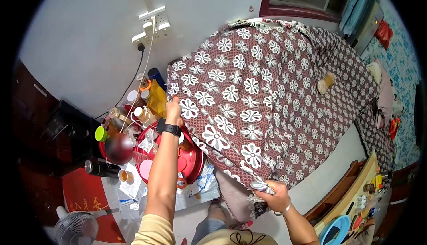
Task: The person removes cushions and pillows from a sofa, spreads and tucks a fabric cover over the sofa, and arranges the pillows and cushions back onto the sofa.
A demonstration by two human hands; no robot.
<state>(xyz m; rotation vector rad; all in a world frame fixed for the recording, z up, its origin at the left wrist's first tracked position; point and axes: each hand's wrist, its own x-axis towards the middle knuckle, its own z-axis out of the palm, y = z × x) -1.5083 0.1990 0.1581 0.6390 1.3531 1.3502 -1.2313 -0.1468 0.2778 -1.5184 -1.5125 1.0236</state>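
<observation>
A large brown throw blanket (240, 91) with white flowers and a fringed edge spreads over a wide piece of furniture hidden beneath it. My left hand (174, 112), with a dark watch on the wrist, is closed on the blanket's left edge, beside the crowded table. Lower and nearer to me, my right hand (275, 197) grips the blanket's front corner, where fringe hangs below the fingers. Between both hands the near edge runs in a slanting line. A tan brush-like object (326, 83) lies on top of the blanket at the right.
Close by my left arm, a red round tray (194, 167) stands among jars, a black thermos (98, 168) and a paper cup (126, 176). Cords hang from a wall power strip (153, 22). A fan (76, 226) is at lower left, a blue basin (336, 230) at lower right.
</observation>
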